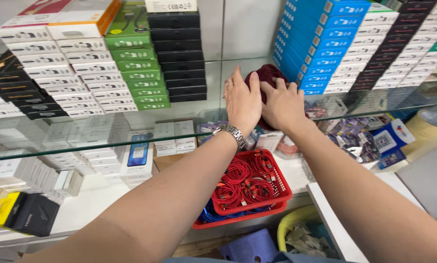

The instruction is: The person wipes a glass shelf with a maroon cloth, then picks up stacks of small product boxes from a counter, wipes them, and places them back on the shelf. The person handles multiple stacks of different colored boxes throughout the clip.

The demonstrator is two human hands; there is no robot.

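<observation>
Item: one dark red cloth point(267, 74), bunched on the glass shelf point(106, 139) in the gap between the black box stack point(177, 53) and the blue box stack point(316, 44); I judge it soft, light and limp, best gathered by a fold at its near edge. My left hand point(242, 102) lies flat and unclenched against its left side, and my right hand point(282, 104) presses on it with fingers curled into the fabric. Room: stacks close on both sides, shelf edge just under my wrists, so I read the only free way as straight back, above the red basket point(257, 187) of coiled cables.
</observation>
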